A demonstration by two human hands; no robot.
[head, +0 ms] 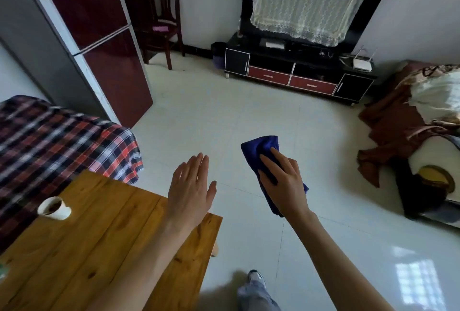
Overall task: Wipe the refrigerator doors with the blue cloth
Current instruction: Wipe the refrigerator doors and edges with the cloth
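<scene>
Pale glossy tile floor (224, 111) takes up most of the room, with window light bouncing off it at the bottom right. The wooden counter (99, 236) sits lower left, with a paper cup (53, 208) holding something brown near its left edge. The counter's far corner is just beside a bed (49, 136) with a plaid cover.

The refrigerator doors (99, 24) are dark red and both closed. They stand at the left behind the bed, well apart from the hands.

The right hand (283, 181) is curled round the blue cloth (258, 151), holding it in the air over the floor. The left hand (190, 186) is flat with straight fingers, hovering over the counter's right edge.

Open floor runs from that edge up to the fridge front. A chair (163, 17) sits just beside the fridge at the back wall. There's a TV stand (298, 72) along the far wall and a draped couch (398, 121) at the right.
</scene>
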